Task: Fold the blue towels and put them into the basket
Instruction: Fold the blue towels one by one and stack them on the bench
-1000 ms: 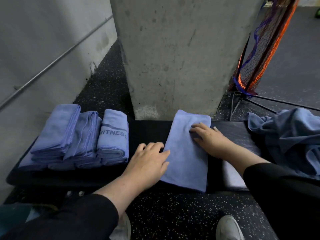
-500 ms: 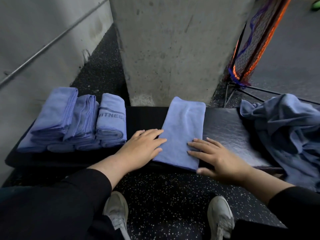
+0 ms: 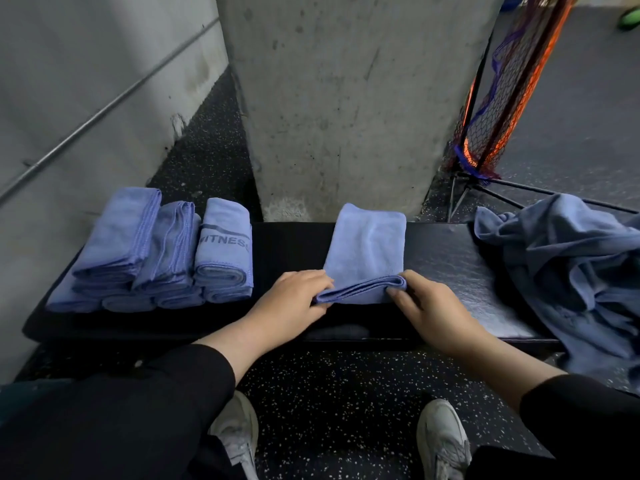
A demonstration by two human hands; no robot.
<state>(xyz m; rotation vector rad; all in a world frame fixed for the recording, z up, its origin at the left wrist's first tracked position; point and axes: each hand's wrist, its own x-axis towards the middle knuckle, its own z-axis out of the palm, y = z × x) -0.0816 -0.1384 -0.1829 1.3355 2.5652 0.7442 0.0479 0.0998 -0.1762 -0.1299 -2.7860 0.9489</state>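
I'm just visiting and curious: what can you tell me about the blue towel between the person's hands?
The towel is a soft, fleecy-looking blue cloth, folded into a long narrow strip lying across the black bench. Its near end is lifted and doubled, showing layered edges. The left hand and right hand each pinch a near corner. It lies apart from the other towels.
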